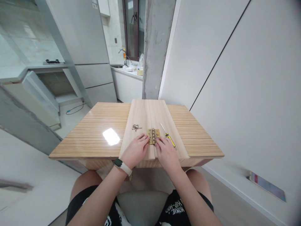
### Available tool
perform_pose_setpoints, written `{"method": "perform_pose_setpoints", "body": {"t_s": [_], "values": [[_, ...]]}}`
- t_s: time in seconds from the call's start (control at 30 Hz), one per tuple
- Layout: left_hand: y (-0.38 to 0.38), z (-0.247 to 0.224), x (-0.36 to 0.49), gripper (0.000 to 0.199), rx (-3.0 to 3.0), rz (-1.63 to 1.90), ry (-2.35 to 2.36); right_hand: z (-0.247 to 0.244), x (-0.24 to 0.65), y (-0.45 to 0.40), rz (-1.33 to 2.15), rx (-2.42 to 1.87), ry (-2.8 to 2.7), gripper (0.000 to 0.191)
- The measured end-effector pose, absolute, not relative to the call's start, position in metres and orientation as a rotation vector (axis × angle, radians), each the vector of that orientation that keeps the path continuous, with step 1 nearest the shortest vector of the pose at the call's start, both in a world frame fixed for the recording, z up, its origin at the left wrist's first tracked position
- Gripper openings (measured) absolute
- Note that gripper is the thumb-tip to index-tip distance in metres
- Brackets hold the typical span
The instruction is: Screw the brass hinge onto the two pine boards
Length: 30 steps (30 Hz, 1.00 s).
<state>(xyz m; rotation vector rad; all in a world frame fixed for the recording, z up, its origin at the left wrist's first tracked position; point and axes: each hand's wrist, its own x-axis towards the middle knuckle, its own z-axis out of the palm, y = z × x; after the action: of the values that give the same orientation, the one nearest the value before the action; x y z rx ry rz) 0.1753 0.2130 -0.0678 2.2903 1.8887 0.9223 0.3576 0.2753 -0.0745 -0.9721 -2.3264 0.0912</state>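
A brass hinge (153, 137) lies opened flat across the seam between two pale wooden boards (158, 110), its knuckle along the seam. My left hand (138, 149), with a watch on its wrist, presses its closed fingertips on the hinge's left leaf. On the right leaf rest the fingers of my right hand (166, 153), also held together. Several screws (135, 127) lie in a small pile on the left board. A screwdriver (169, 139) with a yellow and black handle lies on the right board, close beside my right hand, its tip pointing away from me.
Under the boards stands a glossy wood-grain table (94, 138). A white wall (235, 94) rises along its right side, and a grey pillar (156, 50) stands behind it. Beyond are a sink faucet (123, 53) and cabinets. My knees are below the table's front edge.
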Motion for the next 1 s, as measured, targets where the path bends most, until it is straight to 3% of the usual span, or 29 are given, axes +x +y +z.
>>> {"method": "perform_pose_setpoints", "body": {"t_s": [1.0], "values": [[0.2122,-0.0671,0.1783,0.040,2.288,0.920,1.912,-0.0737,0.3578,0.2751,0.078,-0.968,-2.333,0.031]]}}
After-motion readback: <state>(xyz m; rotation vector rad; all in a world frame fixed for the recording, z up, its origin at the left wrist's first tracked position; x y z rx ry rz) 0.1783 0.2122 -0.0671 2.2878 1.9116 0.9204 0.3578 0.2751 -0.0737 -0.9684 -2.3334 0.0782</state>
